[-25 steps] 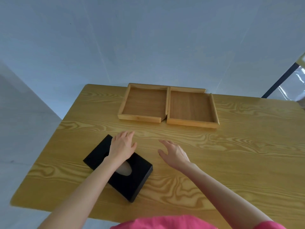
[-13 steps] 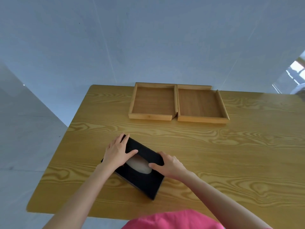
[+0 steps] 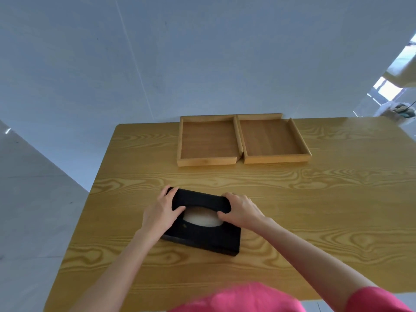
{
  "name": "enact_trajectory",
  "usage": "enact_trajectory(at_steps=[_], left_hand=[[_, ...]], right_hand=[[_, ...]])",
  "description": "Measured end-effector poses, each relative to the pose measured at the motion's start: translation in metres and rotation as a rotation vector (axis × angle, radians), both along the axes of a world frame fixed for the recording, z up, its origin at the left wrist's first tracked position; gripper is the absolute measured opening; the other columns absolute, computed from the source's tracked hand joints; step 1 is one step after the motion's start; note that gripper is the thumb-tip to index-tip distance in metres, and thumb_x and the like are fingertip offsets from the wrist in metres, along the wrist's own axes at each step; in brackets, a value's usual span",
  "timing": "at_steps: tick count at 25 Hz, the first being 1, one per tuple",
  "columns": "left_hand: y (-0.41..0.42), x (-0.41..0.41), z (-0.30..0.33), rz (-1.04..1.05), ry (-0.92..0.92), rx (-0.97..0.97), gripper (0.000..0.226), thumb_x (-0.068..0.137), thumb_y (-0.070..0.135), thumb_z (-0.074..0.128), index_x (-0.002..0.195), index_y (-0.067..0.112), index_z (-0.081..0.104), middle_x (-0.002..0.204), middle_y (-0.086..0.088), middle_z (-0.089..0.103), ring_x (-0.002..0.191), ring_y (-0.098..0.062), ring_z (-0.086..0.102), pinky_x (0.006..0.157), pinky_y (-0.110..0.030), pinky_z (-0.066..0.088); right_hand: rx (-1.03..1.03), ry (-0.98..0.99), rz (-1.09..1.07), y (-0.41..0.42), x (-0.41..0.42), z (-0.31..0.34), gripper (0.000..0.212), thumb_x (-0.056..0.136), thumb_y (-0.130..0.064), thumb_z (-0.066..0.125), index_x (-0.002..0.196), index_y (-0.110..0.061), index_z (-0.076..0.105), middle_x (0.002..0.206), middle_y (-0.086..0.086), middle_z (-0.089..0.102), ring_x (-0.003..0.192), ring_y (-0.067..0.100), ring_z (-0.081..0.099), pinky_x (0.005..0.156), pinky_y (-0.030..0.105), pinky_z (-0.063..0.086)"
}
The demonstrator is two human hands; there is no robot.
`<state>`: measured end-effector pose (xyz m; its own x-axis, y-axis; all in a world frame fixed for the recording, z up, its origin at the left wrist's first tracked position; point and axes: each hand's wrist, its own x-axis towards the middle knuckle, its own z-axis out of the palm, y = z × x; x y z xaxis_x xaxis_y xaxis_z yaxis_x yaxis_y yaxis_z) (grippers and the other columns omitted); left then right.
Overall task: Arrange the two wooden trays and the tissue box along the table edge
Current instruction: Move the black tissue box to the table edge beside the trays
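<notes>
A black tissue box (image 3: 207, 236) with an oval opening showing pale tissue lies on the wooden table (image 3: 315, 210), near its middle left. My left hand (image 3: 162, 212) grips the box's left end and my right hand (image 3: 240, 210) grips its right end, fingers curled over the far edge. Two shallow wooden trays stand side by side against the table's far edge: the left tray (image 3: 208, 140) and the right tray (image 3: 273, 140), touching each other.
A pale wall rises right behind the table's far edge. The table's left edge drops to a light floor (image 3: 29, 210). A bright window area (image 3: 394, 86) shows at the far right.
Both hands have closed on the tissue box's two ends. The box has turned from a diagonal lie to nearly square with the table and shifted toward the middle.
</notes>
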<state>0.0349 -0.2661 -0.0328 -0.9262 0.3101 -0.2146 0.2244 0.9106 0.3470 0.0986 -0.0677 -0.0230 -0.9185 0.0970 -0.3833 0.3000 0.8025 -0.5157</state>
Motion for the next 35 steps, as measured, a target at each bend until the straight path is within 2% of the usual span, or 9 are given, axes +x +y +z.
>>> enact_trajectory(at_steps=[7, 13, 16, 18, 21, 24, 27, 32, 35], left_hand=[[-0.006, -0.007, -0.005, 0.206, -0.073, 0.063, 0.073, 0.089, 0.045, 0.048, 0.147, 0.015, 0.015, 0.149, -0.008, 0.032, 0.127, -0.027, 0.045, 0.087, -0.038, 0.049], [-0.013, 0.002, -0.013, 0.194, -0.124, 0.253, 0.078, 0.089, 0.041, 0.049, 0.148, 0.013, 0.006, 0.154, -0.008, 0.027, 0.135, -0.026, 0.037, 0.103, -0.038, 0.041], [-0.024, 0.008, -0.021, 0.172, -0.209, 0.34, 0.084, 0.087, 0.04, 0.055, 0.148, 0.014, 0.003, 0.155, -0.007, 0.023, 0.139, -0.024, 0.031, 0.111, -0.041, 0.035], [-0.031, 0.012, -0.026, 0.179, -0.272, 0.372, 0.086, 0.085, 0.043, 0.056, 0.148, 0.017, 0.003, 0.155, -0.004, 0.023, 0.14, -0.024, 0.03, 0.113, -0.042, 0.032], [-0.037, 0.016, -0.029, 0.226, -0.362, 0.441, 0.086, 0.078, 0.053, 0.055, 0.146, 0.015, 0.019, 0.151, -0.004, 0.034, 0.137, -0.023, 0.035, 0.113, -0.042, 0.032], [-0.039, 0.018, -0.032, 0.328, -0.466, 0.47, 0.082, 0.077, 0.056, 0.055, 0.141, 0.011, 0.032, 0.145, -0.007, 0.042, 0.134, -0.024, 0.039, 0.112, -0.041, 0.032], [-0.039, 0.018, -0.034, 0.376, -0.485, 0.53, 0.064, 0.082, 0.045, 0.057, 0.135, 0.012, 0.043, 0.14, -0.007, 0.05, 0.131, -0.024, 0.043, 0.111, -0.043, 0.034], [-0.045, 0.013, -0.028, 0.421, -0.492, 0.591, 0.056, 0.085, 0.038, 0.058, 0.134, 0.013, 0.045, 0.139, -0.006, 0.051, 0.132, -0.024, 0.042, 0.111, -0.04, 0.033], [-0.052, -0.001, -0.018, 0.452, -0.448, 0.613, 0.054, 0.085, 0.037, 0.058, 0.132, 0.014, 0.046, 0.137, -0.005, 0.052, 0.131, -0.024, 0.043, 0.108, -0.037, 0.033]], right_hand=[[0.084, 0.17, -0.015, -0.004, -0.03, 0.0, 0.049, 0.085, -0.03, 0.057, 0.131, -0.017, 0.043, 0.132, 0.003, 0.049, 0.118, 0.023, 0.047, 0.088, 0.039, 0.046], [0.014, 0.116, -0.16, -0.008, -0.008, -0.015, 0.067, 0.091, -0.035, 0.049, 0.145, -0.018, 0.014, 0.156, 0.008, 0.008, 0.143, 0.024, 0.01, 0.11, 0.04, 0.03], [-0.154, 0.08, -0.23, -0.002, 0.014, -0.022, 0.076, 0.09, -0.036, 0.051, 0.146, -0.015, 0.004, 0.154, 0.007, 0.017, 0.139, 0.023, 0.023, 0.111, 0.035, 0.028], [-0.269, 0.04, -0.277, 0.002, 0.026, -0.026, 0.071, 0.09, -0.035, 0.053, 0.145, -0.016, 0.014, 0.148, 0.005, 0.032, 0.134, 0.02, 0.033, 0.107, 0.032, 0.032], [-0.391, -0.015, -0.365, 0.003, 0.032, -0.027, 0.057, 0.09, -0.035, 0.053, 0.14, -0.019, 0.03, 0.135, 0.002, 0.051, 0.124, 0.018, 0.046, 0.1, 0.029, 0.038], [-0.422, -0.037, -0.412, -0.001, 0.032, -0.025, 0.054, 0.09, -0.036, 0.051, 0.138, -0.019, 0.034, 0.132, 0.002, 0.054, 0.118, 0.017, 0.051, 0.092, 0.025, 0.039], [-0.431, -0.034, -0.43, -0.002, 0.033, -0.021, 0.05, 0.09, -0.035, 0.052, 0.136, -0.02, 0.039, 0.128, 0.002, 0.058, 0.116, 0.016, 0.053, 0.09, 0.023, 0.039], [-0.457, -0.035, -0.421, -0.006, 0.02, -0.013, 0.048, 0.09, -0.033, 0.054, 0.135, -0.021, 0.042, 0.117, -0.004, 0.06, 0.104, 0.008, 0.052, 0.086, 0.022, 0.038], [-0.469, -0.04, -0.413, -0.014, 0.0, -0.006, 0.051, 0.089, -0.034, 0.054, 0.137, -0.022, 0.039, 0.126, -0.001, 0.058, 0.112, 0.011, 0.052, 0.087, 0.022, 0.038]])
